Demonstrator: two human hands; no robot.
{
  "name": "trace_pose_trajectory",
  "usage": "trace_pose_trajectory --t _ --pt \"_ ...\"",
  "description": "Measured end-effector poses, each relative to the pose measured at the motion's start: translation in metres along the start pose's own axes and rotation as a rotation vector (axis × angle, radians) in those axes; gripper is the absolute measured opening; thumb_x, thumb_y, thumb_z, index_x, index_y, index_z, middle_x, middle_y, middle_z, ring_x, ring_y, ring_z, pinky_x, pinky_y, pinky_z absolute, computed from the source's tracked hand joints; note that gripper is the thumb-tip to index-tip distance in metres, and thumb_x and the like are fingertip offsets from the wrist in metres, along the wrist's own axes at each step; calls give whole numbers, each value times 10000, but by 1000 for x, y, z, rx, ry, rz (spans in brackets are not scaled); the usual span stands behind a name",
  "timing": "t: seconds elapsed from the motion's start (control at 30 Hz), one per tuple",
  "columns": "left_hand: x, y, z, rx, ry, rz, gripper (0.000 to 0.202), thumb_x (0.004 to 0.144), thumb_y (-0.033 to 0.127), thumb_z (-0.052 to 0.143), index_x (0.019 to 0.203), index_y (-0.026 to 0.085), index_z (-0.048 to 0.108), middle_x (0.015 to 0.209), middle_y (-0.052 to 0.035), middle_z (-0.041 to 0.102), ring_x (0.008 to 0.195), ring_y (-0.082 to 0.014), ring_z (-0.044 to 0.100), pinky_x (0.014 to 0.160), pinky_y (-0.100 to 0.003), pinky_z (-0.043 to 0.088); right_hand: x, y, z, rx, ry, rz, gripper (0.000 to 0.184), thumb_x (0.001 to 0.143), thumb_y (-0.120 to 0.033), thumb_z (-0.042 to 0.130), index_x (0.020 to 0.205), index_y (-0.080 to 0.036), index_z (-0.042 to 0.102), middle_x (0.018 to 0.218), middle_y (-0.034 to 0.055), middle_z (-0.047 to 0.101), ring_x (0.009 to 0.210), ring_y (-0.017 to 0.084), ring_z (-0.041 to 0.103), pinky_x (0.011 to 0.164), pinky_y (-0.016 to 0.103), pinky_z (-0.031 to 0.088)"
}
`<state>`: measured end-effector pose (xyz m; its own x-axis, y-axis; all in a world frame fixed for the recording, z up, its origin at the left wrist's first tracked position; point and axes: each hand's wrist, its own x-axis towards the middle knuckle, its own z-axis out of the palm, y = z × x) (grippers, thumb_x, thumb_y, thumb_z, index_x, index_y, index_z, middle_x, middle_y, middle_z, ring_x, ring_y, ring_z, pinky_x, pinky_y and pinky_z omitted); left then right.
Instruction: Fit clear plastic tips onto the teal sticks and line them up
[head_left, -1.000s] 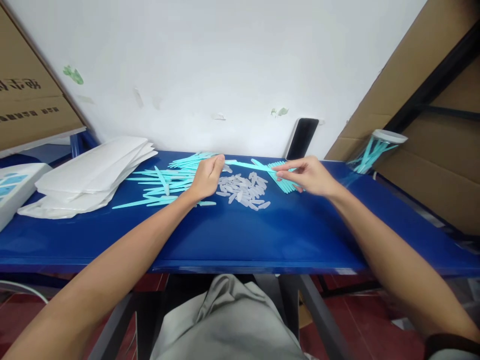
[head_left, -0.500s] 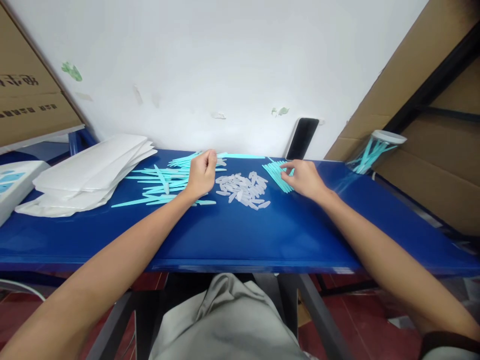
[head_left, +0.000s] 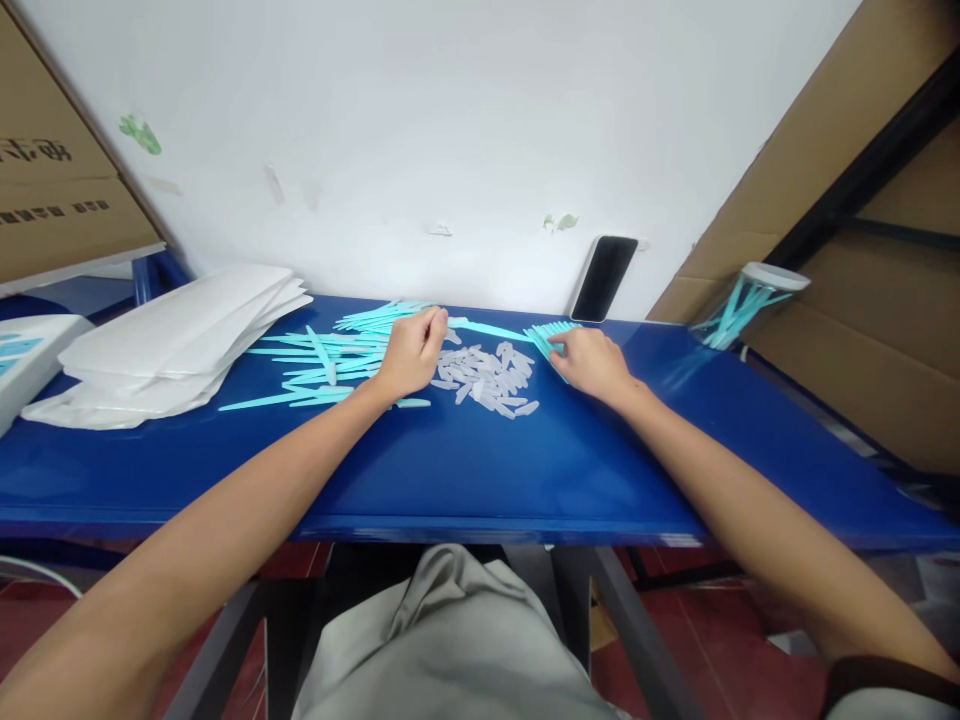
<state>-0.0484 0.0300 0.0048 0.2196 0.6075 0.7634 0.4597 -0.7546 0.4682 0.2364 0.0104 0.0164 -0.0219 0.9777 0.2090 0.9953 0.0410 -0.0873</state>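
Note:
My left hand (head_left: 414, 352) is closed, thumb on top, around one end of a turquoise eyebrow razor (head_left: 491, 329). That razor points right, its far tip close to a neat slanted row of similar razors (head_left: 541, 337). At this row my right hand (head_left: 598, 362) has its bent fingertips against the razors, thumb and index slightly apart. Between my hands lies a heap of clear plastic caps (head_left: 487, 378). Left of my left hand, loose turquoise razors (head_left: 322, 365) are scattered, partly hidden behind the hand and wrist.
White bags (head_left: 172, 340) are stacked on the blue table (head_left: 495, 475) at left, beside a white box (head_left: 34, 355). A phone (head_left: 604, 278) leans on the wall. A clear tub (head_left: 742, 305) with turquoise razors stands at right, near cardboard (head_left: 862, 370).
My right hand has shifted left and slightly down onto the razor row. The razor in my left hand has dipped at its right end toward that row.

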Motion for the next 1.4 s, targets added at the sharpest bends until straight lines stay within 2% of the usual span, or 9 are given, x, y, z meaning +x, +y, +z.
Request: trace_pose_trajectory --t 0.4,0.67,0.8,0.9,1.0,1.1,1.17,1.27,1.4 --pt "-2 4 2 -8 -50 21 484 1073 481 350 660 235 298 556 36 318 509 -142 305 554 -338 251 3 1 5 -43 17 -29 406 952 -267 562 1291 -190 772 1263 158 758 1130 344 720 907 415 563" --pt "-3 3 2 -2 -67 19 489 1075 493 342 663 234 288 554 31 333 511 -142 307 548 -338 246 2 -2 4 -56 28 -76 343 986 -250 482 968 -186 818 1083 164 773 980 338 730 775 386 526" --pt "-3 6 2 16 -83 49 460 1072 455 350 672 235 294 549 38 321 500 -137 299 548 -338 244 -6 -4 -7 8 138 -109 416 1031 -277 406 977 -179 806 994 142 761 945 308 716 747 357 498" --pt "-4 12 3 14 -61 79 449 1070 433 358 673 234 284 542 46 303 490 -129 284 547 -336 244 -16 -11 -14 175 322 -251 460 1066 -323 359 1185 -173 778 1048 130 751 951 279 702 786 362 510" --pt "-5 18 6 -15 -18 64 479 1071 474 369 668 233 277 539 49 289 491 -125 277 543 -336 241 -27 -23 -15 295 418 -541 456 1069 -374 428 1418 -186 654 1169 123 736 1025 261 685 885 379 532" --pt "-8 22 12 -126 55 -40 521 1067 564 367 670 235 296 559 46 299 513 -128 295 539 -329 258 -34 -35 -9 250 440 -758 423 1064 -408 505 1412 -220 656 1186 117 738 1041 259 675 911 404 537" --pt "-9 25 15 -242 79 -122 541 1056 619 363 678 237 306 574 44 311 523 -128 298 530 -321 272 -35 -39 -5 191 498 -797 364 1056 -394 539 1340 -240 708 1133 112 743 970 249 670 858 404 539" --pt "-11 30 18 -343 -3 -171 567 1033 665 396 673 235 316 577 43 313 526 -124 285 509 -312 264 -35 -36 -3 131 596 -744 298 1040 -345 576 1279 -296 748 1065 94 736 870 229 633 786 397 526" --pt "-14 37 20 -397 -119 -176 581 1017 675 427 661 234 299 570 46 288 521 -118 256 490 -307 248 -35 -29 -10 96 541 -753 276 1042 -310 575 1224 -331 782 992 71 756 808 216 611 750 386 502"
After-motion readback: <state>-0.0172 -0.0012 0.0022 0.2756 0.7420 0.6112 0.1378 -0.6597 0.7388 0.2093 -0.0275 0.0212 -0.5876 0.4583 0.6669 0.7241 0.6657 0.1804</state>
